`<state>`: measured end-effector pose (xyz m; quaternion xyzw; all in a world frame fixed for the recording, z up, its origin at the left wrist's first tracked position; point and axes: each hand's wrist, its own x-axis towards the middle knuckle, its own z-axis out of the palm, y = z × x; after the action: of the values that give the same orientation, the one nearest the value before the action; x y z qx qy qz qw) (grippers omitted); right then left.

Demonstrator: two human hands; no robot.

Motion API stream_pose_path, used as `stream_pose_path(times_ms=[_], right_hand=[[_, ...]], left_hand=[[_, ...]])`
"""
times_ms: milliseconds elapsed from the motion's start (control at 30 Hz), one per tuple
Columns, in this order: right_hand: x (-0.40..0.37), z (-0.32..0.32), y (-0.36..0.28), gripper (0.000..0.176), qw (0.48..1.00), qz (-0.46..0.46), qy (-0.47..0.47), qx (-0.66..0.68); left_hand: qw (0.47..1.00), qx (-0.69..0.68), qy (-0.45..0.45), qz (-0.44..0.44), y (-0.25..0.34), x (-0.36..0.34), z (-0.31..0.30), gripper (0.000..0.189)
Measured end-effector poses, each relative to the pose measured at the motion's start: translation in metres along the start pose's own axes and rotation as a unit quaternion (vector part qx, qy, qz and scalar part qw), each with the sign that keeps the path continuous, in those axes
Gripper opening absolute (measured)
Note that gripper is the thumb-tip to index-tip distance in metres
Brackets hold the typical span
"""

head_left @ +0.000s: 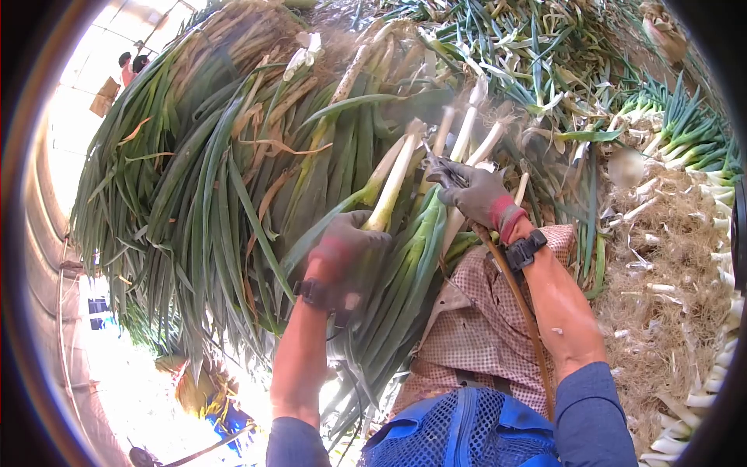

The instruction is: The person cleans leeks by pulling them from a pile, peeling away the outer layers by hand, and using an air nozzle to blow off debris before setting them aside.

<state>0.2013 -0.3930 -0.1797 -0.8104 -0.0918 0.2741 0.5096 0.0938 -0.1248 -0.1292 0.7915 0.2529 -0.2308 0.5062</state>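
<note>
My left hand [348, 243], in a grey and red glove, is closed round the lower stalk of a green onion [397, 180] whose white end points up. My right hand [478, 191], gloved too, grips a small metal air nozzle [437, 167] joined to a brown hose [517, 292]. The nozzle tip is close to the onion's white end. Several more white stalks [465, 134] lie just beyond my right hand. Long green leaves [412, 265] hang down between my forearms.
A large heap of leafy onions [210, 148] fills the left. Loose leaves [537, 70] lie at the back. Root scraps [661, 233] cover the right side, beside rows of trimmed onions [689, 140]. A checked cloth [475, 323] covers my lap.
</note>
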Motion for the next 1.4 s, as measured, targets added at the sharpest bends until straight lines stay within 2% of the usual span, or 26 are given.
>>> stream_pose_path(times_ms=[167, 267, 300, 400, 500, 600, 633, 733, 833, 933, 1000, 1067, 1100, 1167, 1200, 1233, 1333, 1367, 1400], right_hand=[[-0.022, 0.006, 0.001, 0.080, 0.997, -0.002, 0.003, 0.082], [-0.023, 0.006, 0.010, 0.077, 1.000, -0.015, 0.011, 0.022], [-0.024, 0.009, 0.014, 0.076, 0.998, -0.037, 0.019, 0.042], [-0.043, 0.000, 0.012, 0.074, 1.000, -0.023, 0.010, -0.001], [-0.069, -0.013, 0.004, 0.075, 0.999, -0.030, -0.039, 0.014], [-0.095, -0.018, -0.004, 0.076, 0.994, -0.028, -0.101, 0.021], [-0.098, -0.017, 0.000, 0.077, 0.990, -0.097, -0.096, -0.019], [-0.096, -0.017, 0.003, 0.076, 0.980, -0.175, -0.099, -0.007], [-0.089, -0.034, -0.031, 0.076, 0.975, -0.147, -0.164, -0.017], [-0.036, -0.032, -0.011, 0.074, 0.964, -0.254, -0.079, 0.001], [0.004, -0.062, -0.017, 0.069, 0.965, -0.245, -0.010, -0.094], [0.043, -0.121, -0.021, 0.044, 0.965, -0.160, 0.102, -0.180], [0.072, -0.173, -0.009, 0.041, 0.936, -0.197, 0.189, -0.222], [0.129, -0.277, 0.014, 0.037, 0.845, -0.234, 0.377, -0.299], [0.114, -0.306, -0.015, 0.038, 0.842, -0.076, 0.454, -0.282], [0.105, -0.310, -0.027, 0.039, 0.874, -0.086, 0.398, -0.266], [0.049, -0.291, -0.046, 0.047, 0.943, -0.113, 0.230, -0.213], [0.029, -0.260, -0.048, 0.047, 0.956, -0.129, 0.189, -0.186], [0.007, -0.221, -0.049, 0.047, 0.966, -0.144, 0.145, -0.156]], left_hand=[[1.000, -0.007, 0.002, 0.010, -0.006, -0.006, 0.009, 0.055], [1.000, 0.000, 0.000, 0.002, -0.002, -0.008, 0.011, 0.056], [1.000, 0.009, 0.000, -0.007, -0.005, -0.010, 0.012, 0.056], [1.000, 0.013, 0.015, 0.014, -0.006, -0.018, 0.014, 0.056], [0.998, -0.005, 0.027, 0.051, -0.012, -0.019, 0.013, 0.052], [0.998, -0.046, 0.030, 0.029, 0.006, -0.034, 0.006, 0.047], [0.995, -0.094, 0.011, 0.008, 0.007, -0.035, 0.000, 0.054], [0.988, -0.143, -0.040, 0.041, 0.009, -0.039, -0.014, 0.055], [0.989, -0.119, -0.071, 0.051, 0.021, -0.048, -0.028, 0.064], [0.986, -0.119, -0.094, 0.066, 0.039, -0.062, -0.029, 0.070], [0.983, -0.142, -0.096, 0.071, 0.054, -0.073, -0.030, 0.071], [0.976, -0.186, -0.089, 0.068, 0.066, -0.085, -0.037, 0.070], [0.977, -0.186, -0.070, 0.073, 0.071, -0.090, -0.038, 0.067], [0.974, -0.192, -0.019, 0.120, 0.066, -0.083, -0.051, 0.065], [0.970, -0.196, 0.008, 0.145, 0.066, -0.077, -0.059, 0.064], [0.965, -0.191, 0.009, 0.182, 0.068, -0.068, -0.064, 0.054], [0.973, -0.162, 0.001, 0.163, 0.083, -0.037, -0.052, 0.045], [0.976, -0.146, 0.009, 0.158, 0.079, -0.022, -0.042, 0.042], [0.984, -0.096, 0.011, 0.149, 0.069, -0.004, -0.031, 0.049]])
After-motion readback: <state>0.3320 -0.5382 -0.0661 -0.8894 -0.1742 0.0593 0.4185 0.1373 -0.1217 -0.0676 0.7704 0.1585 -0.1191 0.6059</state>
